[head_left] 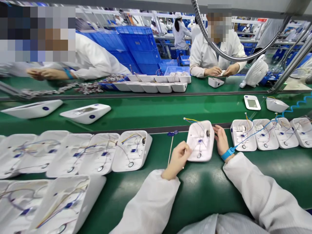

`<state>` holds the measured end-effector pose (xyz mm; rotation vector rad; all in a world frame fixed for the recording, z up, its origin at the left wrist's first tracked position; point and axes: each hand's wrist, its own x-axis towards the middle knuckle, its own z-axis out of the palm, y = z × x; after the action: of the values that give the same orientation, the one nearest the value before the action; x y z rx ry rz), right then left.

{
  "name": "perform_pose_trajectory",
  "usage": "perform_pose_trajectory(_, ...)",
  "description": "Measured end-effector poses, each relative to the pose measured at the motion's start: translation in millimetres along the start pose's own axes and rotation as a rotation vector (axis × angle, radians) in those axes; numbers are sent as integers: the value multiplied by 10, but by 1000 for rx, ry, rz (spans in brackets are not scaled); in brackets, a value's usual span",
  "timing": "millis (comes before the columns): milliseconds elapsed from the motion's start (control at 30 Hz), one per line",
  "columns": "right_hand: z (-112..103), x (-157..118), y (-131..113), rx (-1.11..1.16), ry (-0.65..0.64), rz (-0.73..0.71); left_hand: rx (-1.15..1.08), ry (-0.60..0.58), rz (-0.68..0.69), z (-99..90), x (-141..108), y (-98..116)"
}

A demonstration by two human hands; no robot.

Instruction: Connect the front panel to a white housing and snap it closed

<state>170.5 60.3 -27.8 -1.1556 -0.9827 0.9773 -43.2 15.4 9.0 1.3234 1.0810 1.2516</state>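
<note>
A: Where is the white housing (200,140) right now?

B: On the green counter (202,191), near its far edge, open side up, with thin wires and small parts inside. The left hand (178,159) is clenched on its near left corner and also seems to hold a thin stick (170,153), though I cannot tell for sure. The right hand (221,139) grasps the right rim, a blue wrist strap (228,153) just below it.

A: And around it?

B: A row of open housings (266,134) lies toward the right edge, a blue coiled cord (296,105) running over them. More open housings (97,152) fill the left side. Beyond the far edge, closed white units (85,113) lie on a green belt (156,110), and a co-worker's hands (221,71) work opposite.
</note>
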Motion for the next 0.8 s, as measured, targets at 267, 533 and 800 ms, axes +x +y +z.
perform_pose_trajectory(267,-113,-70,-205,-59,4,-77,334,-145,61,4,-203,-155)
perform_pose_trajectory(533,-625,499,-1090,-779,-190,-695,509,-309,178,109,-77,-161)
perform_pose_trajectory(800,-1262,2208,-938,-1224,-179,-211,606,-413,232,160,-66,-152)
